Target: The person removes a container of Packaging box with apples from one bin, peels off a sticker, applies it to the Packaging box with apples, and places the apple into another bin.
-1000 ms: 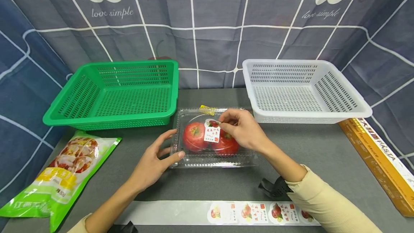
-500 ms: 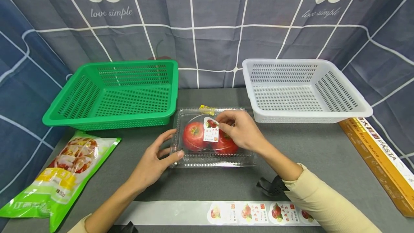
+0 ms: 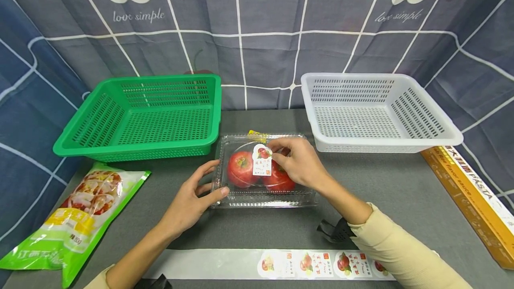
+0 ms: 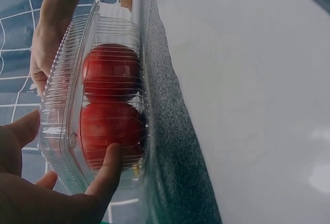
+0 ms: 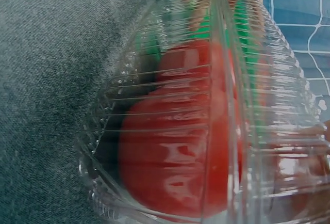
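A clear plastic clamshell box (image 3: 265, 199) with two red apples (image 3: 241, 169) inside lies on the table, its lid down. My left hand (image 3: 185, 206) holds the box's left end, thumb near the front corner and fingers along the side. Over the lid, my right hand (image 3: 299, 160) pinches the right edge of a white apple sticker (image 3: 262, 166) between thumb and index finger. The sticker lies upright across the lid above the apples; whether it is stuck down everywhere I cannot tell. In the left wrist view, a left finger (image 4: 109, 170) touches the box's side.
A green basket (image 3: 140, 151) stands back left, a white basket (image 3: 385, 144) back right. A green food bag (image 3: 80, 217) lies left, and a long pasta box (image 3: 470, 204) right. Along the front runs a sticker strip (image 3: 217, 263). Something yellow (image 3: 257, 136) shows behind the clamshell.
My right hand has shifted slightly left and the sticker has straightened, its top moving a little up and left. The left hand and the box have stayed in place.
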Action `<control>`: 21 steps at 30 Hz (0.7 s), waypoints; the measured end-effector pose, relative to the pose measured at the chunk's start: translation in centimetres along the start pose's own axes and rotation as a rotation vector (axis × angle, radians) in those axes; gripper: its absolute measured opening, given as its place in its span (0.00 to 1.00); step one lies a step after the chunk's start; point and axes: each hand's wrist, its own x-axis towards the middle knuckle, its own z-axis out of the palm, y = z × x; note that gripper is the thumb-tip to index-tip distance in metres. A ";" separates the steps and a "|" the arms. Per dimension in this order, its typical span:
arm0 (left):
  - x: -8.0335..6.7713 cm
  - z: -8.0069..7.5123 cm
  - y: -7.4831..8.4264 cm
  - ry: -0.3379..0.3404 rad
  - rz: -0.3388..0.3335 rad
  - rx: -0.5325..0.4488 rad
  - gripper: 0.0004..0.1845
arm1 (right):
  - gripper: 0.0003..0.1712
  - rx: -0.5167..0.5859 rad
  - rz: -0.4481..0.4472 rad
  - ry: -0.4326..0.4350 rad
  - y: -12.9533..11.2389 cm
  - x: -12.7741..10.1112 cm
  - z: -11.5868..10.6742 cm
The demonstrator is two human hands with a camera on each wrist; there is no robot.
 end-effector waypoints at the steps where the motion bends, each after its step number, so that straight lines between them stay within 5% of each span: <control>1: 0.0 0.0 0.0 0.001 -0.001 0.001 0.37 | 0.13 -0.011 -0.002 0.006 0.0 0.0 0.0; 13: 0.0 0.0 0.0 0.014 -0.009 0.006 0.37 | 0.10 -0.042 -0.103 0.025 0.3 -0.4 0.1; 21: 0.1 0.1 0.0 0.025 -0.018 0.029 0.37 | 0.14 -0.317 -0.212 -0.060 0.1 -0.6 0.9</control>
